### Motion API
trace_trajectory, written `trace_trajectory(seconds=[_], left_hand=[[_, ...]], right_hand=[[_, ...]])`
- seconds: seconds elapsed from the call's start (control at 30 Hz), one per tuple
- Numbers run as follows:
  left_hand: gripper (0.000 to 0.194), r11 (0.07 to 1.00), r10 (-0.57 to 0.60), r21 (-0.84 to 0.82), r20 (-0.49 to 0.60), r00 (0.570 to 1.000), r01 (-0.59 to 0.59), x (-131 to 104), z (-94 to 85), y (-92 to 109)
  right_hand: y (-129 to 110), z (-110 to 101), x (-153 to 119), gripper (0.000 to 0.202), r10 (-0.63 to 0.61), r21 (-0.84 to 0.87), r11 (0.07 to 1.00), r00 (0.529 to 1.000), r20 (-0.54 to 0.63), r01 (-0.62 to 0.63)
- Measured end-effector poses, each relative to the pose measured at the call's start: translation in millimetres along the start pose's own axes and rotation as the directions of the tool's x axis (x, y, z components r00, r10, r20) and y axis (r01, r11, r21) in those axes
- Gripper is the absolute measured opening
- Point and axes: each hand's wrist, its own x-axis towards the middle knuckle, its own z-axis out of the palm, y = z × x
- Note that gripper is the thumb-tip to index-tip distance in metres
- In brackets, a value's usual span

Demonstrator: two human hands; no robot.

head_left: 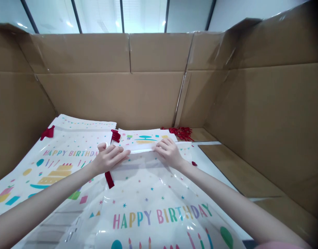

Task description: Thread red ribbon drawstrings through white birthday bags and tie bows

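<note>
A large white sheet (148, 183) printed with HAPPY BIRTHDAY, stars and candles lies in front of me. My left hand (111, 157) is at the left of its folded top edge, fingers closed on it, with a dark red ribbon (109, 180) just below. At the right part of the same edge, my right hand (167, 150) pinches the fold with bent fingers. Beyond the fold lies another printed white sheet (127, 135) showing a cake stand design.
Similar printed sheets (83, 138) are stacked at the left, with a red ribbon (47, 132) on their edge. Red strings (182, 133) lie at the back. Tall cardboard walls (109, 100) surround the surface. A flat brown cardboard piece (242, 169) lies at the right.
</note>
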Motion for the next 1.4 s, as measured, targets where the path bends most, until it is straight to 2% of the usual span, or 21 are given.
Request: trace_trajectory(seconds=[0.23,0.43,0.57,0.7,0.8,0.87,0.93,1.03,1.1,1.17,1.2,1.27,1.4], left_hand=[[0.017,1.0,-0.017,0.006,0.037,0.999,0.017,-7.6,-11.0,0.8],[0.016,0.997,0.059,0.06,-0.086,0.995,-0.054,-2.7,-22.3,5.2],[0.012,0.993,0.117,0.029,-0.002,0.993,-0.117,6.9,-32.8,10.1],[0.008,0.996,0.082,0.035,0.027,0.996,-0.083,12.3,-40.4,10.1],[0.011,0.996,0.088,0.032,-0.017,0.996,-0.087,14.1,-45.1,8.4],[0.011,0.995,0.095,0.025,-0.051,0.994,-0.094,14.9,-48.4,7.8],[0.01,0.994,0.105,0.027,-0.083,0.991,-0.103,15.1,-51.9,7.4],[0.011,0.993,0.119,0.033,-0.112,0.986,-0.116,14.1,-57.9,6.7],[0.012,0.992,0.129,0.022,-0.112,0.985,-0.127,12.2,-63.3,5.9],[0.012,0.991,0.137,0.008,-0.093,0.986,-0.137,10.1,-70.3,4.2],[0.012,0.989,0.148,0.003,-0.077,0.986,-0.149,9.2,-74.5,2.4],[0.014,0.985,0.173,-0.007,-0.044,0.984,-0.173,9.0,-84.1,-4.0],[0.027,0.985,0.16,-0.068,0.064,0.985,-0.156,19.0,-111.2,-36.3]], right_hand=[[-14.5,-22.7,4.1,0.026,-0.016,-0.029,0.999,0.999,-0.046,0.014],[-25.5,-37.9,8.2,0.022,-0.08,-0.113,0.992,0.972,-0.222,0.056],[-34.3,-49.6,13.4,0.023,-0.106,-0.131,0.989,0.963,-0.25,0.074],[-39.6,-64.7,13.5,0.024,-0.102,-0.107,0.99,0.986,-0.13,0.088],[-36.4,-81.6,3.3,0.021,-0.019,-0.026,0.999,0.999,0.037,0.02],[-31.4,-96.7,-9.6,0.018,0.057,0.045,0.997,0.98,0.191,-0.067],[-26.8,-113.6,-26.3,0.015,0.144,0.073,0.98,0.917,0.372,-0.184],[-24.6,-138.2,-53.0,0.015,0.252,0.04,0.938,0.754,0.606,-0.345],[-26.7,-151.4,-68.2,0.017,0.282,0.03,0.908,0.662,0.695,-0.417],[-30.0,-161.6,-78.2,0.017,0.301,0.034,0.882,0.616,0.728,-0.47],[-31.4,-165.8,-80.4,0.016,0.309,0.035,0.876,0.615,0.726,-0.482],[-33.0,-174.0,-78.1,0.015,0.311,0.033,0.886,0.644,0.699,-0.463],[-30.1,-198.1,-42.7,0.018,0.261,0.024,0.941,0.77,0.581,-0.337]])
